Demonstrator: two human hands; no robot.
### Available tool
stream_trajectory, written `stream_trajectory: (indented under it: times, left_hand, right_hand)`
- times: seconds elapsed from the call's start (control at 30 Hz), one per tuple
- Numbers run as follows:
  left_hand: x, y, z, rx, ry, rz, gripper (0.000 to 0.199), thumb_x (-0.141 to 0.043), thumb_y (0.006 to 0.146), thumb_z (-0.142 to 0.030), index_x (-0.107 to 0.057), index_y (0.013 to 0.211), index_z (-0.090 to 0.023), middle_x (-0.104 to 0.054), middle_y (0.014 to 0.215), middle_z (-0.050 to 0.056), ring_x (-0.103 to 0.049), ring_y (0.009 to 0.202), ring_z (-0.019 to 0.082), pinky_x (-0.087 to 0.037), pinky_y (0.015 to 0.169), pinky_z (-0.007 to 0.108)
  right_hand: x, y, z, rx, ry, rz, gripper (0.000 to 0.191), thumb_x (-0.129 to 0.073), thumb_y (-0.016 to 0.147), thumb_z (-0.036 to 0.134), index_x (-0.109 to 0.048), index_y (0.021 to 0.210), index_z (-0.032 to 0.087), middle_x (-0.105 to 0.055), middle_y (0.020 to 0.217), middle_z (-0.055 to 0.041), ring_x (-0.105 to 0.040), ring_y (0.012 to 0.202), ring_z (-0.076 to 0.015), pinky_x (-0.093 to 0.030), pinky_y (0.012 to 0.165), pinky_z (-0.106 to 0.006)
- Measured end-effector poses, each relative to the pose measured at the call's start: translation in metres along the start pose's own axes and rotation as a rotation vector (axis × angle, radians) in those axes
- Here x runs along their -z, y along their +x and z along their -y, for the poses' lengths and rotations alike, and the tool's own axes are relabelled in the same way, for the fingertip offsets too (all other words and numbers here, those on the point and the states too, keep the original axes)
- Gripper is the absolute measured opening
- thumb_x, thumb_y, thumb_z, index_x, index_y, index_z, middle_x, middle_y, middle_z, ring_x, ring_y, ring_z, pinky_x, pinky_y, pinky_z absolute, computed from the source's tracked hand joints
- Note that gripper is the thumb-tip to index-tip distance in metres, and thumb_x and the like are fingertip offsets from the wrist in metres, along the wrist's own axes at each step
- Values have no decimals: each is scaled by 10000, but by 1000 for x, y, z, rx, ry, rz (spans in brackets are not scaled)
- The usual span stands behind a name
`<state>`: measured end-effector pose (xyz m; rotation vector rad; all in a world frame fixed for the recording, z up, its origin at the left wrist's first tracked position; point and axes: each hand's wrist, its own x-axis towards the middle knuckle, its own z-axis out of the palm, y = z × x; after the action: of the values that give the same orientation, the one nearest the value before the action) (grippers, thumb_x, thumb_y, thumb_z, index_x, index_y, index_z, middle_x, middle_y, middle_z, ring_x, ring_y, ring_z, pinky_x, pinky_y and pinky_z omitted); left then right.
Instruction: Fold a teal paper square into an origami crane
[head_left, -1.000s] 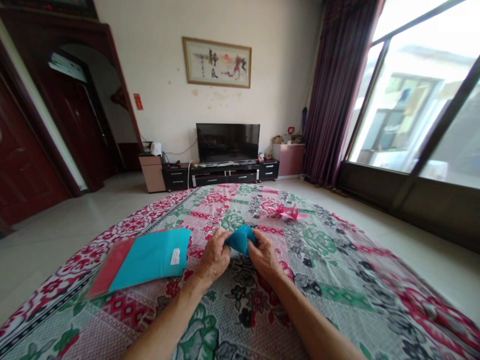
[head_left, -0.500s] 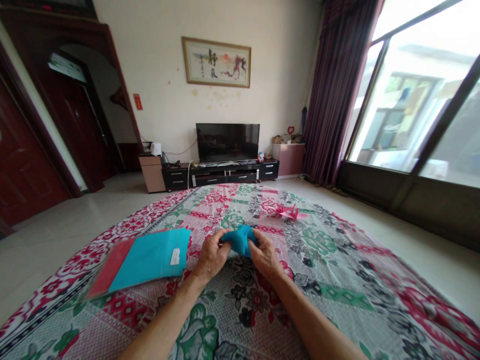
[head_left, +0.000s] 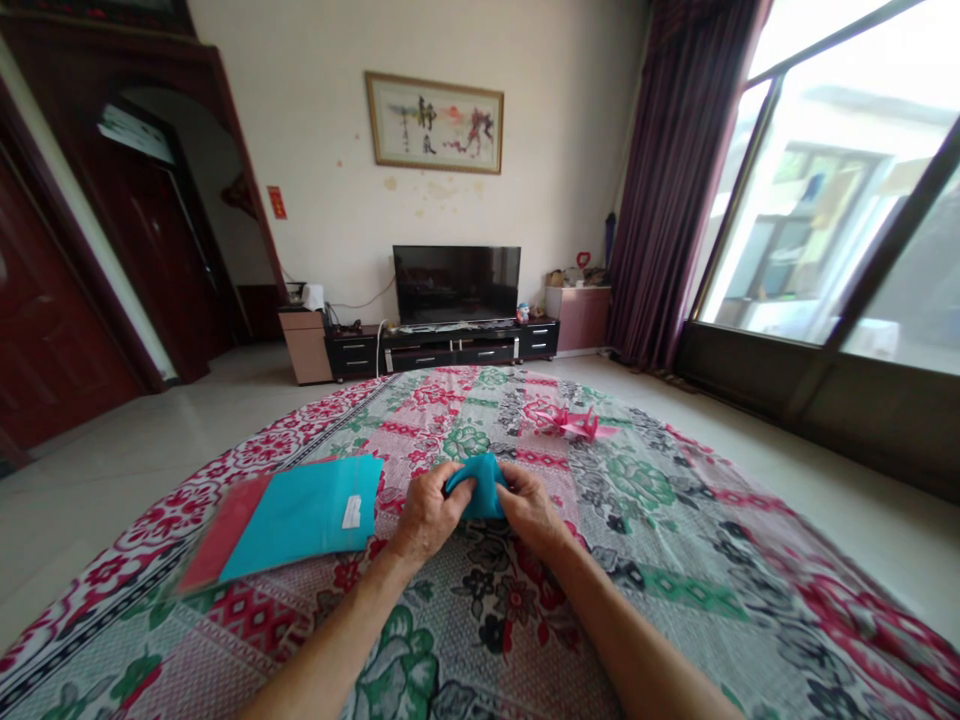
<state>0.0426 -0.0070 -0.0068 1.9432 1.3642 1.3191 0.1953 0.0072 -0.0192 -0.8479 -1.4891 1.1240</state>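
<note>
A folded piece of blue paper [head_left: 482,487] is held between my two hands, just above the patterned cloth [head_left: 480,610]. My left hand [head_left: 435,505] pinches its left side, thumb on the near face. On the right edge my right hand [head_left: 529,505] grips it with thumb and fingers closed; some fingertips are hidden behind the paper. To the left lies a clear packet of blue and red paper sheets [head_left: 300,520] with a small white label. Pink folded paper pieces [head_left: 581,424] rest on the cloth beyond my right hand.
The cloth covers a rounded table. Past its far edge stand a low black cabinet [head_left: 427,352] and a television [head_left: 457,285]. Dark curtains [head_left: 660,180] and a large window [head_left: 817,220] are on the right, a dark red door [head_left: 60,270] on the left.
The blue paper has gone from a bulging, opened shape to a flatter, squarer one between my hands. My fingers have shifted slightly; the packet and pink pieces stay put.
</note>
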Motion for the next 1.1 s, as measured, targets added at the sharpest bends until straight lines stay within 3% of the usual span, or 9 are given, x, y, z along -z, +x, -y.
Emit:
stream_trajectory:
  times: [0.27, 0.37, 0.5, 0.6, 0.7, 0.8, 0.9, 1.0, 1.1]
  left_hand:
    - [0, 1, 0, -22, -26, 15, 154, -562, 745, -239, -652, 852, -173, -659, 752, 11, -583, 714, 159, -434, 687, 246]
    - [1, 0, -1, -38, -86, 38, 185, -552, 745, -211, -645, 903, -190, -674, 811, 7, -595, 757, 159, -442, 721, 247]
    - [3, 1, -1, -28, -145, 59, 171, -546, 741, -208, -661, 866, -189, -666, 794, 1, -582, 753, 158, -439, 718, 246]
    - [5, 2, 0, -8, -207, 80, 190, -548, 737, -221, -680, 869, -182, -652, 763, 0, -563, 744, 157, -434, 707, 244]
    - [6, 3, 0, 66, -290, 111, 243, -552, 718, -225, -688, 915, -180, -640, 719, -8, -548, 707, 151, -429, 674, 238]
    - [7, 2, 1, 155, -354, 130, 232, -552, 707, -233, -691, 881, -171, -598, 618, -29, -509, 604, 125, -405, 597, 221]
    - [7, 1, 2, 187, -405, 127, 185, -548, 712, -228, -682, 819, -158, -558, 573, -40, -478, 556, 104, -392, 567, 213]
    - [6, 1, 2, 210, -492, 115, 180, -552, 721, -236, -667, 833, -153, -581, 613, -31, -496, 567, 101, -408, 566, 213]
    - [5, 1, 1, 257, -571, 106, 247, -595, 711, -286, -651, 914, -156, -629, 697, -10, -537, 598, 113, -428, 558, 216]
  right_hand:
    - [0, 0, 0, -44, 56, -10, 225, -607, 673, 338, -666, 778, 148, -517, 540, 46, -401, 468, -68, -341, 460, -188]
    - [1, 0, -1, -24, 19, -13, 228, -602, 687, 326, -666, 825, 157, -568, 592, 31, -458, 504, -85, -381, 492, -199]
    - [2, 1, -3, 73, -21, -51, 209, -615, 675, 303, -679, 826, 173, -658, 882, -35, -580, 728, -153, -464, 630, -247]
    - [3, 0, -1, 80, -42, -43, 178, -621, 671, 294, -689, 792, 182, -623, 1114, -71, -599, 885, -211, -484, 666, -277]
    - [2, -1, 2, 80, -43, -18, 162, -624, 680, 303, -694, 768, 187, -577, 1218, -81, -586, 979, -249, -495, 687, -298]
    - [1, -2, 4, 87, -34, -5, 175, -622, 696, 331, -687, 770, 186, -609, 1158, -74, -590, 961, -234, -494, 724, -304]
    - [-1, -2, 5, 86, -2, -12, 195, -638, 686, 345, -661, 787, 180, -645, 984, -50, -598, 808, -178, -493, 669, -269]
    - [-2, -1, 3, 38, 20, -46, 239, -652, 673, 347, -627, 833, 173, -610, 754, 0, -538, 621, -118, -471, 581, -237]
    - [-3, 1, -1, 16, -15, -95, 260, -654, 670, 361, -611, 832, 162, -556, 642, 28, -492, 557, -102, -441, 533, -221]
